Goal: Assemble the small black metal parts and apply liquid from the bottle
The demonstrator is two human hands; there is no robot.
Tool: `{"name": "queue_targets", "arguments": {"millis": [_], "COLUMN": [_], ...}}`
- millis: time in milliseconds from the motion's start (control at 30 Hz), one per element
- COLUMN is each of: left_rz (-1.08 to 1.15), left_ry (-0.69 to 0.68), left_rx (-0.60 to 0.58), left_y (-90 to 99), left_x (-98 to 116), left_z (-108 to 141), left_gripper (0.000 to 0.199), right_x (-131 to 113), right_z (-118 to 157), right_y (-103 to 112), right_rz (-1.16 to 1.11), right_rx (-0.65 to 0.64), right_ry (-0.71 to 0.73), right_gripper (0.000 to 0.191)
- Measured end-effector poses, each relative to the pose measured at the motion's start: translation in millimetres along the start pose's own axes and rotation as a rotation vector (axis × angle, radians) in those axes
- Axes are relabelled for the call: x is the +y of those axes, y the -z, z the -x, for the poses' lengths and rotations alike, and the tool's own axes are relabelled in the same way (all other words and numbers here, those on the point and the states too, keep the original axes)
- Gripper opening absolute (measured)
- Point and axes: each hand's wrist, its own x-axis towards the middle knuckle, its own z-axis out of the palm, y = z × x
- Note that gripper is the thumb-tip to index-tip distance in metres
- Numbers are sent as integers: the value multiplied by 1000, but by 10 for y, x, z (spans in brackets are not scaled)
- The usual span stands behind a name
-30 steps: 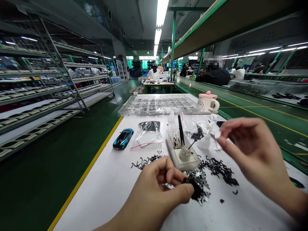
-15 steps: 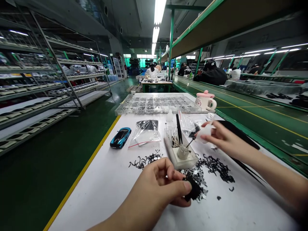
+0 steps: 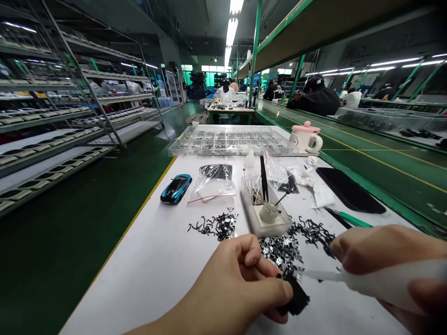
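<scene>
The only view looks out from the person's head, facing forward and down along the bench (image 3: pixel 146 288). The left hand (image 3: pixel 240 284) and right hand (image 3: pixel 391 265) sit very near the camera at the bottom edge. The bench runs away up the middle, shelves (image 3: pixel 59 102) line the left, and a green bench (image 3: pixel 384 172) stretches along the right toward the far end of the hall.

The person's left hand (image 3: pixel 226 284) pinches a small black piece (image 3: pixel 296 295) between thumb and fingers, low over a heap of black-and-silver metal parts (image 3: pixel 279 249). The right hand (image 3: pixel 391 274) grips a white plastic squeeze bottle (image 3: pixel 384 281), lying almost level, its thin nozzle (image 3: pixel 321 275) pointing left, the tip just beside the black piece.
</scene>
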Motion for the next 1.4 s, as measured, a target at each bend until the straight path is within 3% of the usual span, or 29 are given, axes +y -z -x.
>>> {"name": "queue_targets", "arguments": {"millis": [200,500,1267,1400], "left_rz": [-7,7,-3,5], "left_ry": [12,25,43,44], "left_rx": [-14,-17,-9,-7], "left_y": [-10,-10,-2,-5], "left_x": [24,31,35,40], "left_z": [-2,5,10,-1], "left_gripper": [43,42,43,43], "right_x": [-40,16,-39,79], "right_z": [-84,0,-47,-32], "right_y": [-64,-81,-79,-34], "right_rz": [-27,-23,-8,-21], "right_rx": [-24,13,-19,-26], "right_ry": [1,-134,-88,-129], "right_gripper": [25,33,31,36]}}
